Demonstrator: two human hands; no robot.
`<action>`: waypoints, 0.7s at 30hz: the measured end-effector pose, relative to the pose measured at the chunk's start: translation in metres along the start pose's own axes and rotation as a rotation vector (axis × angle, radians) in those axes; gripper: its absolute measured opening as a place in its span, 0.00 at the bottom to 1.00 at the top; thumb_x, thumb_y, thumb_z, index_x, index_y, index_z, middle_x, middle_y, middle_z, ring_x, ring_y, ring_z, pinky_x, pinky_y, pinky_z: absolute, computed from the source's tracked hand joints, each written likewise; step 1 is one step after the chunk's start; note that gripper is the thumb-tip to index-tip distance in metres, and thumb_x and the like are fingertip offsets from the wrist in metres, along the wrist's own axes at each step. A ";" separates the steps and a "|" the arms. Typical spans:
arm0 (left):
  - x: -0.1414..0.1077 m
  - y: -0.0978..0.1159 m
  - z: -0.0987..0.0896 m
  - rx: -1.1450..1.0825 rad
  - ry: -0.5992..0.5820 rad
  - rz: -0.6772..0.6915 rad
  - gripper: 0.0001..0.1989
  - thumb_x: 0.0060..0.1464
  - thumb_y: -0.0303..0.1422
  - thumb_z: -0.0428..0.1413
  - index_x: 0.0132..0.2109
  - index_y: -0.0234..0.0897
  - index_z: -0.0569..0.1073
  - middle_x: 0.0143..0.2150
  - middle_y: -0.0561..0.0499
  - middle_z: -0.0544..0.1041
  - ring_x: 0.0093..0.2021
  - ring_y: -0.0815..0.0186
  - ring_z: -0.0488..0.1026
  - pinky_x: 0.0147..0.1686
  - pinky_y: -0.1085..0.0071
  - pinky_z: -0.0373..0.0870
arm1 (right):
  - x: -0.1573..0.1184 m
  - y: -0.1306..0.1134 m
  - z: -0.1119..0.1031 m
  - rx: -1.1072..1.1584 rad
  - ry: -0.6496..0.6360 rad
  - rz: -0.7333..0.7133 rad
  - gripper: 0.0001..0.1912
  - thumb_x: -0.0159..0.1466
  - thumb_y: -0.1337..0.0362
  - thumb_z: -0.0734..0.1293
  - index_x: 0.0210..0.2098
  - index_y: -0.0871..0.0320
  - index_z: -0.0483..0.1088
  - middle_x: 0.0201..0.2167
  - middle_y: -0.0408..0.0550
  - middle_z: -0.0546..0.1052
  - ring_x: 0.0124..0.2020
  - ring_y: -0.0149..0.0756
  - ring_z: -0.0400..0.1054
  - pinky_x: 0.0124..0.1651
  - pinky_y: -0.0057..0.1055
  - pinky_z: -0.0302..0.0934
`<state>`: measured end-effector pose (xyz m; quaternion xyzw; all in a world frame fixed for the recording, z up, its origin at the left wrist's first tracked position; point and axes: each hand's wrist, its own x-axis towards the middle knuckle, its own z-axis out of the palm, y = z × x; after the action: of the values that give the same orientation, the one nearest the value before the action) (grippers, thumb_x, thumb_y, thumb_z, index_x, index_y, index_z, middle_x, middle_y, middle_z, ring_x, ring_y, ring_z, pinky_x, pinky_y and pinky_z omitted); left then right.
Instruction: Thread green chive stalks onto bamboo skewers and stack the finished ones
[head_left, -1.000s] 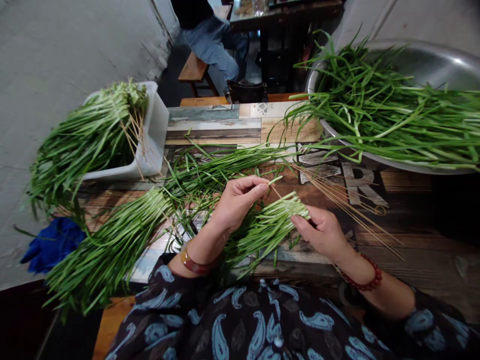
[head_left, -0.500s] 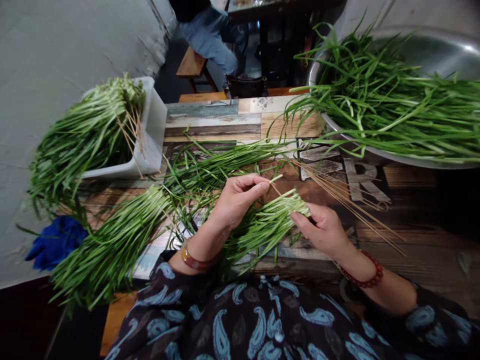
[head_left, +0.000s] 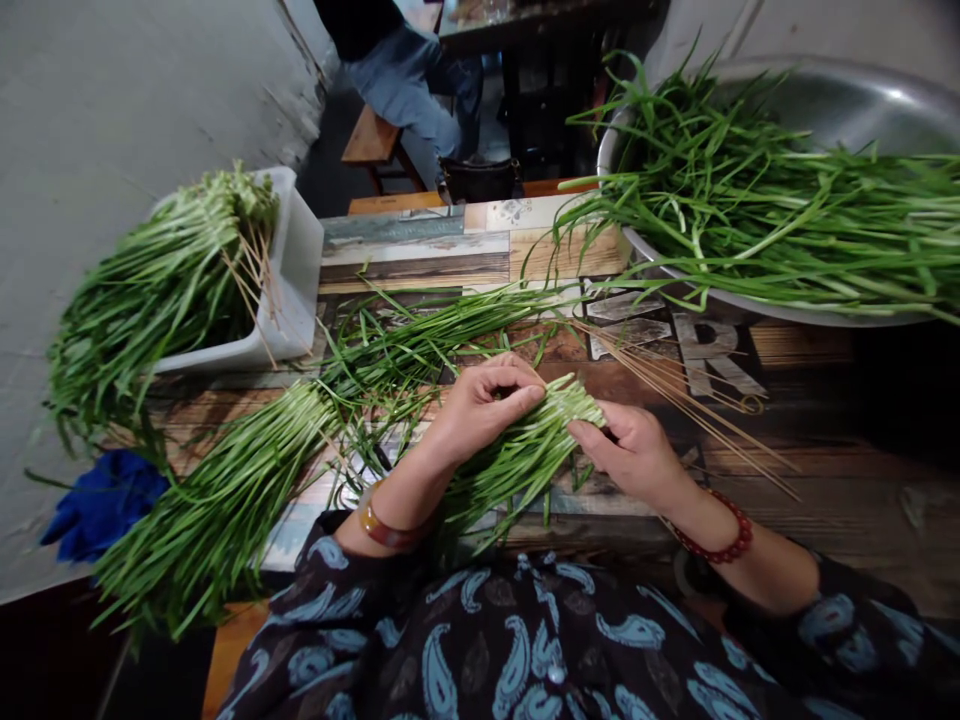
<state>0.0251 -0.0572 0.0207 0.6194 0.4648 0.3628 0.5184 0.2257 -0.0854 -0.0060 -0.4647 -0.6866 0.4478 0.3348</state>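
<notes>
A row of garlic chives point(head_left: 525, 450) threaded side by side lies in front of me, pale cut ends up and green leaves trailing toward my body. My left hand point(head_left: 491, 405) pinches at the left end of the row, thumb and forefinger pressed together by the stems. The skewer tip is hidden behind these fingers. My right hand point(head_left: 634, 445) grips the right end of the row between thumb and curled fingers. Just beyond my hands lies a heap of loose chives point(head_left: 450, 320). Several bare bamboo skewers point(head_left: 667, 385) are spread to the right.
At left, a white plastic tub point(head_left: 300, 265) holds skewered chives. A finished bundle of chives point(head_left: 232, 490) lies nearer me, beside a blue cloth-like item point(head_left: 105, 505). A large metal basin point(head_left: 892, 110) of chives stands at right. Beyond the table, a person in jeans point(head_left: 405, 80) sits.
My left hand has moved in against the row; the single stem that stuck out from its fingers on the skewer is now up by the others. The view has shifted slightly.
</notes>
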 end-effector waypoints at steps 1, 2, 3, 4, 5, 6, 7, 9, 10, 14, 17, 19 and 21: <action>0.000 0.000 -0.001 0.022 -0.005 0.020 0.10 0.54 0.38 0.60 0.33 0.35 0.81 0.35 0.46 0.78 0.38 0.64 0.72 0.42 0.69 0.67 | 0.000 0.000 0.000 0.007 -0.006 0.009 0.17 0.64 0.56 0.61 0.21 0.56 0.61 0.15 0.39 0.63 0.20 0.28 0.55 0.24 0.25 0.52; 0.000 0.000 -0.001 0.033 -0.024 0.030 0.11 0.54 0.38 0.60 0.36 0.35 0.81 0.38 0.45 0.78 0.41 0.63 0.73 0.44 0.68 0.67 | 0.000 0.001 0.000 0.015 -0.012 0.015 0.17 0.64 0.57 0.61 0.21 0.56 0.61 0.15 0.39 0.63 0.20 0.28 0.55 0.24 0.25 0.52; 0.000 0.001 -0.001 0.032 -0.053 0.024 0.12 0.54 0.39 0.60 0.39 0.35 0.81 0.39 0.44 0.79 0.42 0.62 0.73 0.45 0.68 0.68 | 0.000 0.002 0.000 0.024 -0.015 0.017 0.17 0.64 0.57 0.61 0.21 0.56 0.61 0.14 0.39 0.63 0.19 0.28 0.55 0.23 0.24 0.51; -0.001 0.002 -0.001 0.024 -0.087 0.004 0.13 0.54 0.40 0.60 0.40 0.34 0.81 0.40 0.45 0.79 0.41 0.62 0.73 0.44 0.69 0.68 | 0.000 0.002 0.000 0.032 -0.019 0.018 0.17 0.64 0.57 0.62 0.21 0.56 0.61 0.15 0.39 0.63 0.19 0.27 0.55 0.23 0.24 0.51; -0.002 0.003 -0.001 0.018 -0.118 -0.027 0.14 0.55 0.40 0.59 0.40 0.33 0.80 0.38 0.45 0.79 0.39 0.64 0.73 0.41 0.70 0.68 | 0.000 0.003 0.001 0.041 -0.024 0.018 0.16 0.64 0.57 0.62 0.22 0.57 0.61 0.15 0.39 0.63 0.19 0.27 0.55 0.23 0.24 0.51; -0.003 0.004 -0.001 0.017 -0.141 -0.062 0.15 0.55 0.41 0.59 0.39 0.32 0.80 0.35 0.46 0.79 0.35 0.65 0.72 0.38 0.72 0.67 | 0.000 0.004 0.001 0.050 -0.027 0.018 0.15 0.64 0.58 0.62 0.22 0.57 0.62 0.15 0.39 0.64 0.19 0.27 0.56 0.23 0.24 0.51; -0.003 0.005 -0.001 0.020 -0.150 -0.093 0.16 0.56 0.42 0.58 0.37 0.31 0.79 0.32 0.48 0.78 0.32 0.67 0.71 0.34 0.73 0.66 | 0.000 0.005 0.002 0.057 -0.033 0.016 0.14 0.64 0.58 0.62 0.23 0.57 0.63 0.15 0.39 0.65 0.19 0.27 0.56 0.22 0.24 0.51; -0.004 0.008 -0.001 0.038 -0.132 -0.120 0.18 0.57 0.43 0.56 0.33 0.30 0.78 0.27 0.50 0.75 0.27 0.70 0.67 0.30 0.75 0.63 | -0.001 0.006 0.002 0.061 -0.048 0.001 0.12 0.63 0.59 0.63 0.26 0.58 0.66 0.16 0.39 0.65 0.18 0.27 0.57 0.22 0.24 0.52; -0.004 0.009 0.000 0.050 -0.115 -0.116 0.18 0.57 0.43 0.56 0.31 0.30 0.78 0.26 0.51 0.74 0.27 0.71 0.66 0.29 0.75 0.62 | -0.001 0.006 0.003 0.060 -0.058 -0.010 0.12 0.64 0.59 0.63 0.26 0.58 0.67 0.15 0.39 0.66 0.18 0.28 0.57 0.22 0.24 0.52; -0.004 0.006 0.006 0.066 -0.073 -0.087 0.20 0.56 0.44 0.57 0.26 0.31 0.75 0.23 0.53 0.70 0.25 0.72 0.62 0.27 0.76 0.60 | -0.002 0.006 0.005 0.036 -0.048 -0.059 0.16 0.66 0.57 0.61 0.24 0.56 0.65 0.13 0.38 0.63 0.18 0.29 0.58 0.22 0.25 0.52; -0.002 0.000 0.009 0.077 -0.085 -0.076 0.20 0.57 0.43 0.55 0.26 0.31 0.74 0.22 0.53 0.69 0.25 0.72 0.62 0.27 0.76 0.59 | -0.002 0.009 0.007 0.018 -0.025 -0.063 0.17 0.67 0.56 0.60 0.23 0.55 0.62 0.13 0.39 0.63 0.17 0.29 0.57 0.21 0.26 0.51; 0.000 -0.002 0.005 0.084 -0.134 -0.071 0.19 0.57 0.43 0.55 0.29 0.30 0.77 0.25 0.51 0.73 0.27 0.71 0.66 0.28 0.76 0.62 | -0.001 0.011 0.008 0.021 -0.037 -0.049 0.18 0.67 0.56 0.60 0.22 0.55 0.61 0.13 0.39 0.62 0.16 0.29 0.56 0.20 0.26 0.51; 0.006 -0.003 -0.005 0.111 -0.131 -0.052 0.17 0.57 0.42 0.55 0.37 0.31 0.79 0.32 0.48 0.79 0.31 0.68 0.71 0.33 0.74 0.67 | -0.001 0.013 0.009 0.034 -0.047 -0.041 0.19 0.68 0.55 0.59 0.22 0.55 0.60 0.13 0.38 0.62 0.16 0.28 0.55 0.20 0.25 0.50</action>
<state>0.0214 -0.0498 0.0184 0.6571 0.4653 0.2816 0.5219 0.2223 -0.0867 -0.0214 -0.4342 -0.6960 0.4633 0.3354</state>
